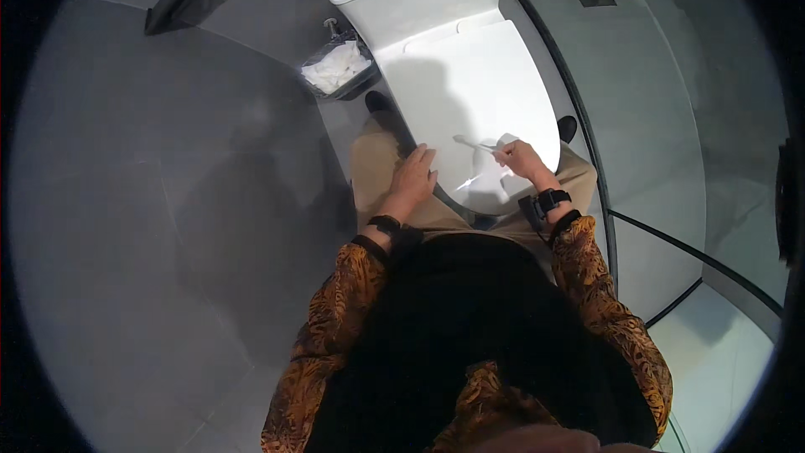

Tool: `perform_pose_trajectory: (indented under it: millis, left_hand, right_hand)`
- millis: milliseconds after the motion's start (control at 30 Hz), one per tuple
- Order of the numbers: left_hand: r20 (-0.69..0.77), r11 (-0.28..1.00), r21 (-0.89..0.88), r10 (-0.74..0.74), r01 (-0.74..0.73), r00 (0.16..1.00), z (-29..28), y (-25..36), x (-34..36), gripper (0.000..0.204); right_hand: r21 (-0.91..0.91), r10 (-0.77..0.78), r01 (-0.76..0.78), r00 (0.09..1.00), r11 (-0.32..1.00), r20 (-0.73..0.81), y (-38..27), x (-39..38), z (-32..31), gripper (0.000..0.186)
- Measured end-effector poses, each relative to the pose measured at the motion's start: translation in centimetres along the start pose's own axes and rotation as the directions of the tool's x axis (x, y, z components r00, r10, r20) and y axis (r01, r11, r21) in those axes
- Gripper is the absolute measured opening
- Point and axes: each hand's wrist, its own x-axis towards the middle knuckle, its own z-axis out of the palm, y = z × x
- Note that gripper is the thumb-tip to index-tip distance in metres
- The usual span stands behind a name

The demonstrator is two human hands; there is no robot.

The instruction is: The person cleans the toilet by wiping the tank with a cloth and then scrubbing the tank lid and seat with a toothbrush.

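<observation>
Lying closed: white toilet lid (482, 63), grey bathroom tiles (109, 218) around; lid glossy, rounded at front edge; slim pale tool (475, 144) over its front half, pinched in right hand (521, 159); left hand (412, 178) loosely open, nothing held, at left edge; crumpled white paper (337, 65) in lined bin (362, 82) beyond; beige trousers (374, 159) straddling lid

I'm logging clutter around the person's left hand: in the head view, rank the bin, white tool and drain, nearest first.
1. White tool: to its right, in the right hand.
2. Bin: beyond it, left of the lid.
3. Drain: upper right.
</observation>
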Motion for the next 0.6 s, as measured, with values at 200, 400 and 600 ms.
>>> perform_pose_trajectory:
  millis: [200,400,600]
  left_hand:
    - [-0.028,1.000,0.006,0.000,0.000,1.000,0.4,0.1,0.2,0.046]
    - [-0.051,0.999,-0.041,0.026,-0.029,0.998,0.3,0.2,0.1,0.044]
    - [-0.038,0.999,-0.023,0.023,-0.024,0.999,0.3,0.3,0.1,0.043]
  right_hand:
    - [0.040,0.014,-0.013,1.000,0.999,-0.022,-0.5,0.1,1.0,0.034]
    - [-0.003,-0.035,0.035,0.998,0.999,0.051,-2.6,0.3,2.1,0.036]
    - [0.039,0.026,-0.022,0.994,0.999,-0.110,1.5,1.3,-0.7,0.037]
